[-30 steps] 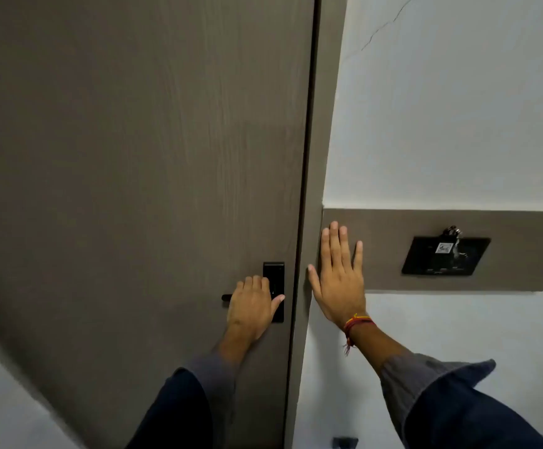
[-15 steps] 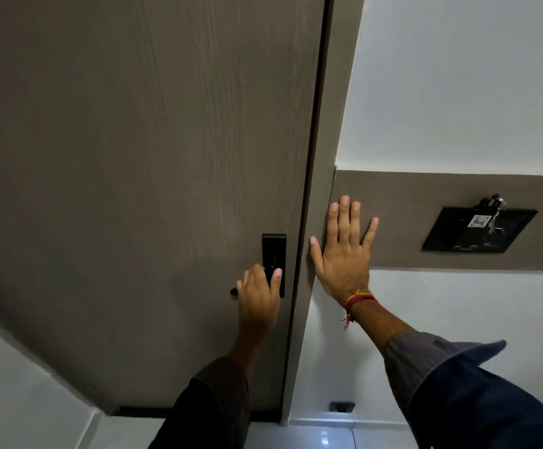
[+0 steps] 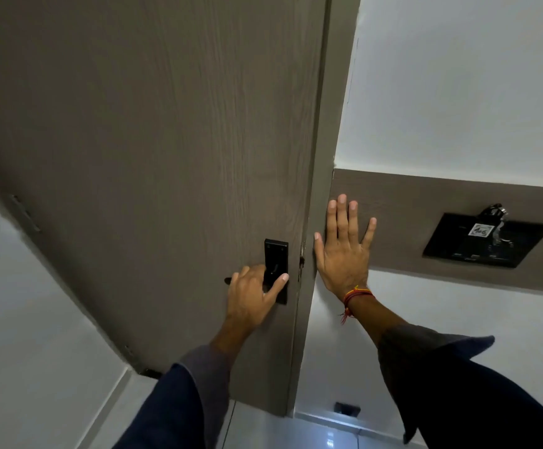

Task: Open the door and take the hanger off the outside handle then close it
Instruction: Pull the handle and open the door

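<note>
A grey-brown wooden door (image 3: 153, 150) fills the left and middle of the view. Its black inside handle (image 3: 276, 254) with a tall black plate sits near the door's right edge. My left hand (image 3: 251, 298) is wrapped around the lever, thumb lying across the plate. The latch edge (image 3: 301, 260) shows a narrow gap to the frame (image 3: 323, 157), so the door stands slightly ajar. My right hand (image 3: 343, 251) lies flat with fingers spread on the wall panel just right of the frame. The hanger and the outside handle are hidden behind the door.
A black switch panel (image 3: 485, 239) with a key card and metal key ring is mounted on the brown wall strip (image 3: 425, 202) to the right. White wall lies above and below it. A small dark socket (image 3: 347, 408) sits near the glossy tiled floor (image 3: 296, 432).
My left hand has closed around the lever and pushed it down. The door edge has come slightly away from the frame. The view has tilted down, showing more floor.
</note>
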The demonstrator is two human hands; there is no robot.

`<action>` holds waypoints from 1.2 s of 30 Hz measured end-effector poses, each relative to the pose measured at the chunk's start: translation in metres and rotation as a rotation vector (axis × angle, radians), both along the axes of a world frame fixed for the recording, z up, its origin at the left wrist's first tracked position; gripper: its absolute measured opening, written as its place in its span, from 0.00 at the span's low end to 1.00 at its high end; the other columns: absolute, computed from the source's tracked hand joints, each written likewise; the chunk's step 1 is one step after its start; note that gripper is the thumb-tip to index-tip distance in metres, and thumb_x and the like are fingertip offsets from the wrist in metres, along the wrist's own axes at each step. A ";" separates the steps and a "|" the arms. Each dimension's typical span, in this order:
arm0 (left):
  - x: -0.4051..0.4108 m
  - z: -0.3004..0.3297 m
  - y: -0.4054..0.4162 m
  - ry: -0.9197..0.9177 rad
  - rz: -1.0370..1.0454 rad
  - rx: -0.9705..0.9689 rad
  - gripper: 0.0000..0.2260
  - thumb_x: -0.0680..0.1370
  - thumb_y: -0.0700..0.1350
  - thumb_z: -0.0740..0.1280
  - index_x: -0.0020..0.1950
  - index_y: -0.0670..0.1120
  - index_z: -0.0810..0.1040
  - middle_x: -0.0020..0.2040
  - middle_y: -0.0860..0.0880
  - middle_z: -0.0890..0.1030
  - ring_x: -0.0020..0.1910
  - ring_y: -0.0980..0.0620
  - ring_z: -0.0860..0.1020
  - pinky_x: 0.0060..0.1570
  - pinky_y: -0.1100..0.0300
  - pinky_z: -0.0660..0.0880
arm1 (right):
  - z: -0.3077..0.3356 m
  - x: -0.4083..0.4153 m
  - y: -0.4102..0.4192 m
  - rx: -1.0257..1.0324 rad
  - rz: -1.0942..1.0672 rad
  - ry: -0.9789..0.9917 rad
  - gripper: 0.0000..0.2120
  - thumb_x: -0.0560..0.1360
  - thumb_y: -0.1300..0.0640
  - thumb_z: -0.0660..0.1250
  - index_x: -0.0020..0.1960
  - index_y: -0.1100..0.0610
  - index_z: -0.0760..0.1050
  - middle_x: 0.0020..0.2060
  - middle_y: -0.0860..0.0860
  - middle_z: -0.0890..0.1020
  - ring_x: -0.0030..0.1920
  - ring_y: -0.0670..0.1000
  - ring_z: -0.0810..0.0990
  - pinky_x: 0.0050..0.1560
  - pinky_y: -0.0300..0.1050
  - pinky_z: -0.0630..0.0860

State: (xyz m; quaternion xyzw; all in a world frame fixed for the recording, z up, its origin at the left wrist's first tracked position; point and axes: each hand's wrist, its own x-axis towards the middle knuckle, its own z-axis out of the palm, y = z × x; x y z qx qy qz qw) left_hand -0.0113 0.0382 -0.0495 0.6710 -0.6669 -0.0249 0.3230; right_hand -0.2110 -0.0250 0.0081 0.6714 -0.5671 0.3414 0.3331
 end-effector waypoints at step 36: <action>0.009 0.052 0.231 -0.468 0.386 0.301 0.31 0.80 0.56 0.50 0.75 0.35 0.64 0.76 0.35 0.66 0.77 0.40 0.62 0.77 0.48 0.57 | 0.039 -0.022 0.067 0.344 0.312 -0.093 0.38 0.84 0.47 0.58 0.86 0.60 0.46 0.86 0.56 0.49 0.86 0.57 0.50 0.82 0.72 0.50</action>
